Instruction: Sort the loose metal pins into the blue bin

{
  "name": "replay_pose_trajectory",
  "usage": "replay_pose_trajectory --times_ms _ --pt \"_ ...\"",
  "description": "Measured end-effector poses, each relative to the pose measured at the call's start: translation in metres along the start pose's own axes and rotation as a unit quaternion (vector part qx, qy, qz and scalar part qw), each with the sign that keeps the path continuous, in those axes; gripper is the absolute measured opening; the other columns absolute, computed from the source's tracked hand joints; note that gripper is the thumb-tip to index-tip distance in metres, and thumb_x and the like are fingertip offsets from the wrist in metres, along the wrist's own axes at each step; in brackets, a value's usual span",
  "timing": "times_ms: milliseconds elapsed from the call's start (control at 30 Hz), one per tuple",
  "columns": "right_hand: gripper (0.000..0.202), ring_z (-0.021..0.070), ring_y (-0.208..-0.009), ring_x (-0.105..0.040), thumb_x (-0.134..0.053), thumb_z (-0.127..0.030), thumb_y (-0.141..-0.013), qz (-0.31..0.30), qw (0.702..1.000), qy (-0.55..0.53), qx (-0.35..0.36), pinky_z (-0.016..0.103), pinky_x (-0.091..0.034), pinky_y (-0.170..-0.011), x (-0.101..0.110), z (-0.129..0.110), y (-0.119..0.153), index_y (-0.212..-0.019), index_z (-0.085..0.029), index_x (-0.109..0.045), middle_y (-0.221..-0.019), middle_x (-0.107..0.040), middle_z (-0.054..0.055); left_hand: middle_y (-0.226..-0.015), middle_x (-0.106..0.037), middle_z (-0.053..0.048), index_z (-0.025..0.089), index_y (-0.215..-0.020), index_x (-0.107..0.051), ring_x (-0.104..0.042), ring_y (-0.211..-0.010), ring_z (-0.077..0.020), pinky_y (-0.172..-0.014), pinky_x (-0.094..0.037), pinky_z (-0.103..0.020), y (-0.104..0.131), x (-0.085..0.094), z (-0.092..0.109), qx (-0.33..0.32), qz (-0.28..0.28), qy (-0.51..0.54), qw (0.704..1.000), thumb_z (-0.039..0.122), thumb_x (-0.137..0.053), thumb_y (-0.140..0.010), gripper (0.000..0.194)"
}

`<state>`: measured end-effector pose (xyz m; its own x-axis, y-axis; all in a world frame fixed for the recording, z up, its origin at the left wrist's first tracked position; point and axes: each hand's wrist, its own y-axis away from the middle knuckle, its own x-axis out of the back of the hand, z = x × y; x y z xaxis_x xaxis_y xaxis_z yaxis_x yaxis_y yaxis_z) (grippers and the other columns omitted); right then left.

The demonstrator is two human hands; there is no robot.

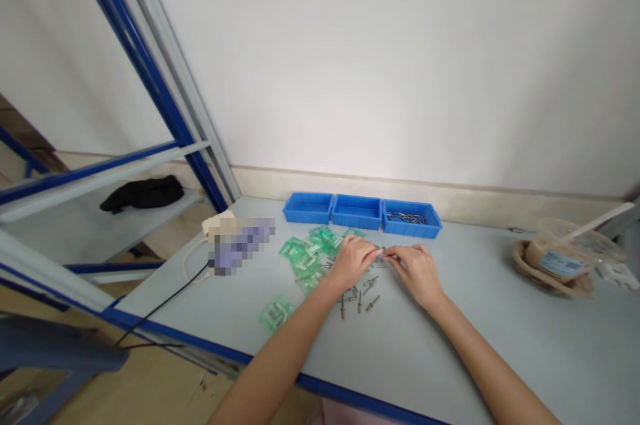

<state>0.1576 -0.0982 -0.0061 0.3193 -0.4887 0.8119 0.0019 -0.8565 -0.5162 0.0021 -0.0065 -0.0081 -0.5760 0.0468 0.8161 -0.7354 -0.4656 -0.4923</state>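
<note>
— So, what is held?
— A small metal part (382, 251) is pinched between the fingertips of the left hand (351, 261) and the right hand (417, 270), just above the grey table (500, 345).
— And around it?
— Loose rivets (357, 297) are scattered below the hands, green packets (305, 258) are heaped to the left, and three blue trays (361, 213) are lined up behind.

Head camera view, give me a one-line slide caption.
Both hands, left hand and right hand, pinch a small metal part above loose rivets, near green packets.
</note>
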Motion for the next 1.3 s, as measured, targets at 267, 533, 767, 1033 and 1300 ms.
replay_pose_trajectory --times_ms 267,533,767,1033,1300 --pt "0.034 0.0166 -0.07 -0.063 -0.03 -0.03 -0.096 -0.01 1.0 0.019 0.002 0.031 -0.032 -0.074 -0.0017 0.0034 0.0006 -0.09 -0.022 -0.063 -0.081 -0.071 0.003 -0.088 -0.066 -0.002 0.02 -0.092 -0.06 -0.055 -0.085 -0.0167 -0.085 -0.037 -0.033 0.001 -0.0005 0.005 0.003 0.009 0.029 1.0 0.03 -0.041 -0.094 0.021" --pt "0.029 0.0154 -0.066 -0.061 -0.036 -0.037 -0.095 -0.006 1.0 -0.003 0.007 0.03 -0.033 -0.073 0.0022 0.0004 0.0003 -0.088 -0.022 -0.059 -0.072 -0.069 0.0 -0.078 -0.065 -0.001 0.02 -0.076 -0.06 -0.054 -0.079 -0.0164 -0.084 -0.037 -0.034 0.0019 0.0019 0.0042 0.003 0.002 0.019 1.0 0.031 -0.039 -0.094 0.03" --pt "0.027 0.0159 -0.07 -0.063 -0.036 -0.034 -0.095 -0.026 1.0 -0.009 0.0 0.031 -0.032 -0.074 0.0004 0.0029 -0.0005 -0.091 -0.023 -0.06 -0.082 -0.071 0.0 -0.08 -0.066 0.0 0.02 -0.081 -0.06 -0.055 -0.08 -0.0159 -0.084 -0.037 -0.033 0.0011 0.0 0.0042 0.004 -0.005 0.027 1.0 0.026 -0.041 -0.093 0.024" --pt "0.029 0.016 -0.068 -0.062 -0.036 -0.033 -0.095 -0.019 1.0 0.012 0.013 0.031 -0.031 -0.073 -0.0003 0.004 0.0006 -0.086 -0.023 -0.062 -0.079 -0.071 0.001 -0.083 -0.066 0.0 0.02 -0.086 -0.06 -0.055 -0.083 -0.0165 -0.084 -0.037 -0.032 0.0015 -0.0017 0.0036 0.016 0.004 0.039 0.999 0.033 -0.044 -0.092 0.022" --pt "0.029 0.0161 -0.069 -0.063 -0.034 -0.036 -0.096 -0.027 1.0 0.0 0.007 0.031 -0.032 -0.073 0.0003 0.0023 0.0001 -0.093 -0.022 -0.059 -0.081 -0.071 0.002 -0.075 -0.065 0.0 0.019 -0.071 -0.059 -0.054 -0.077 -0.016 -0.081 -0.037 -0.032 0.0004 -0.0005 0.0036 0.008 -0.007 0.02 1.0 0.028 -0.04 -0.094 0.031"
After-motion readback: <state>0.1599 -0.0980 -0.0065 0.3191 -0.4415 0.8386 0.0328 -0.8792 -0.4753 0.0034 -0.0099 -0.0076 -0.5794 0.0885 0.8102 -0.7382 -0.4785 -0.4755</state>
